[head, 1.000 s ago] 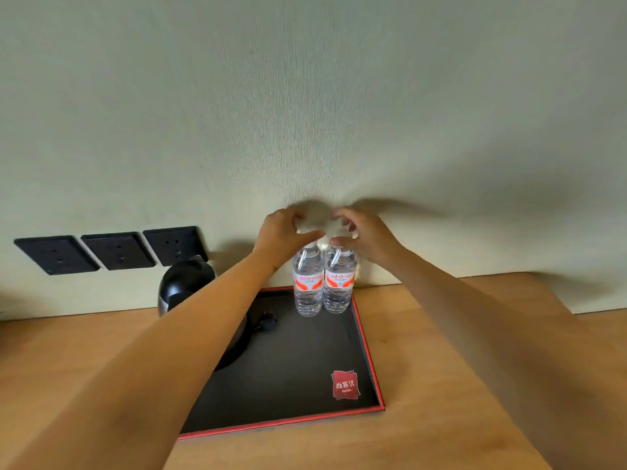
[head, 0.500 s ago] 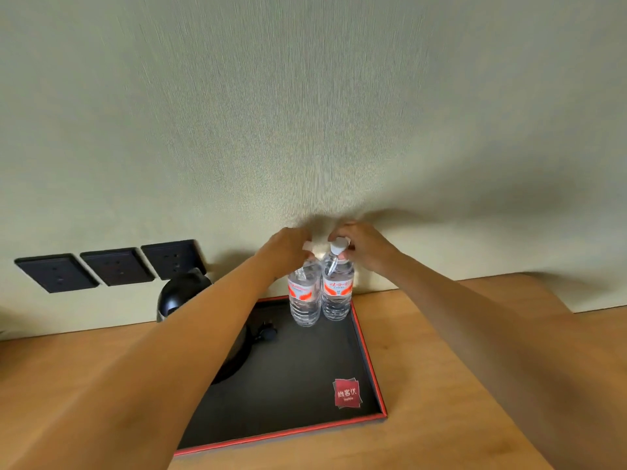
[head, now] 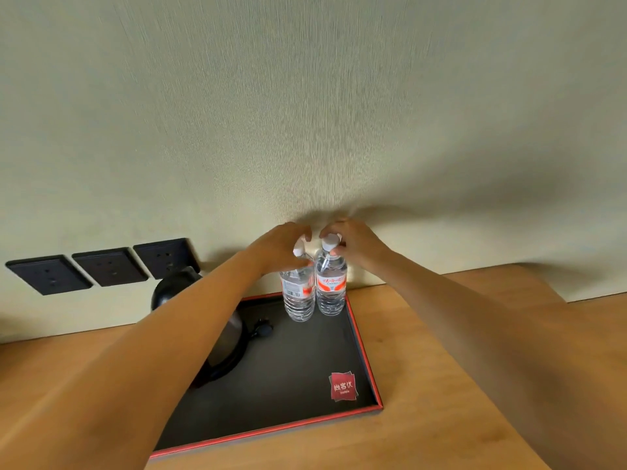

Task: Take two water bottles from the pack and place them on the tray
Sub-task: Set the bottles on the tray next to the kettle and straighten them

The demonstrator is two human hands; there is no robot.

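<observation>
Two clear water bottles with red-and-white labels stand upright side by side in the far right corner of a black tray with a red rim (head: 364, 351). My left hand (head: 278, 247) grips the neck and cap of the left bottle (head: 298, 298). My right hand (head: 353, 240) holds the white cap and neck of the right bottle (head: 330, 290). Both bottles touch each other. The pack is out of view.
A black electric kettle (head: 176, 286) stands on the tray's left part, half hidden by my left forearm, with a small black plug (head: 263, 329) beside it. A red card (head: 343, 386) lies on the tray. Three black wall sockets (head: 108, 266) sit left. A wooden counter (head: 458, 385) meets the wall.
The bottles stay in the same corner of the tray. My fingers have shifted on the tops, so both white caps show now. The view has tilted slightly.
</observation>
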